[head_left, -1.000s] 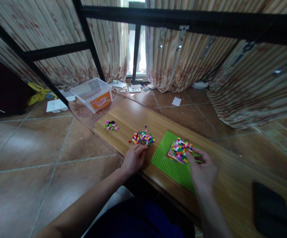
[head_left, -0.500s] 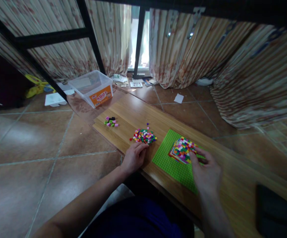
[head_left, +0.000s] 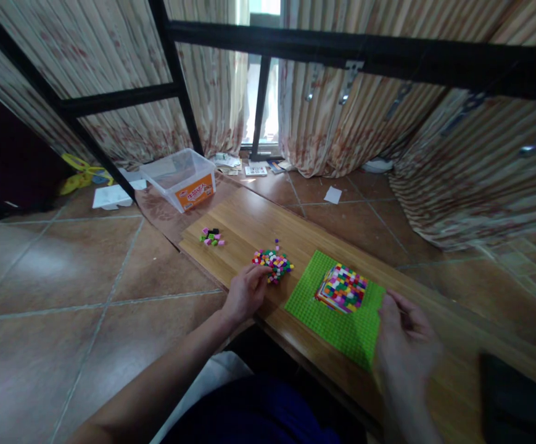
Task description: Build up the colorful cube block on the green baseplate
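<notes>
At green baseplate (head_left: 309, 302) edge | right hand (head_left: 406, 336), contact unclear | bare wood (head_left: 457, 364) beyond

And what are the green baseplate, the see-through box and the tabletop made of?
The green baseplate looks like moulded plastic, fairly matte: it has neat rows of studs. The see-through box seems smooth, clear plastic; its walls let the background show. The tabletop is glossy and wood-grained, maybe wood, maybe laminate; I can't tell.

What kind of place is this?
Probably a room in someone's home: there are long patterned curtains, a tiled floor, and small colourful bricks piled on a wooden table.
</notes>
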Demonstrator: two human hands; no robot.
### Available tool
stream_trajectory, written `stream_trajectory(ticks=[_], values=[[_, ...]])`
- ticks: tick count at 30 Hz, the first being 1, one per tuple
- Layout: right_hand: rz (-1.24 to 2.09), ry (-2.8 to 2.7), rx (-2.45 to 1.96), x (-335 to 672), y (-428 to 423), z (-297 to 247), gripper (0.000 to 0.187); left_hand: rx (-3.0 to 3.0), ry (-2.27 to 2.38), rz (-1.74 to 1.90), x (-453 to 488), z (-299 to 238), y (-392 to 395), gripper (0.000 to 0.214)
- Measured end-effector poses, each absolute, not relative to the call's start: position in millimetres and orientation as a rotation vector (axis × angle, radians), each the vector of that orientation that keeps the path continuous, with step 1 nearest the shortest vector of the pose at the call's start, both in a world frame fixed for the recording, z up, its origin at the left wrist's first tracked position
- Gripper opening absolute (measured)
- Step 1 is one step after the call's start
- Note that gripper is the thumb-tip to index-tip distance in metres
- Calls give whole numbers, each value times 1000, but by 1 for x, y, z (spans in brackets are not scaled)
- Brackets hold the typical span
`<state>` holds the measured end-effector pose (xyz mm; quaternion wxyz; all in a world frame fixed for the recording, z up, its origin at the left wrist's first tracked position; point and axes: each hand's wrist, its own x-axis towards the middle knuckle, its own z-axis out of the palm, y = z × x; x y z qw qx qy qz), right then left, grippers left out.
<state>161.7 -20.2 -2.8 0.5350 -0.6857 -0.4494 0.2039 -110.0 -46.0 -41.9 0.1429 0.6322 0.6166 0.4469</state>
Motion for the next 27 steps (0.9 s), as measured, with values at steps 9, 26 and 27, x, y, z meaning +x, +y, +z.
stream_trajectory(ticks=[9,26,27], values=[[617,-1035,-1910,175,-57,-7,41,1761,2143,1010,-123,-23,38,17],[595,-1086,-1775,174,-64,-10,41,1853,2030,816,-99,1,52,16],[593,-1098,-1733,171,-63,-12,40,1828,1903,961,-90,3,41,15]])
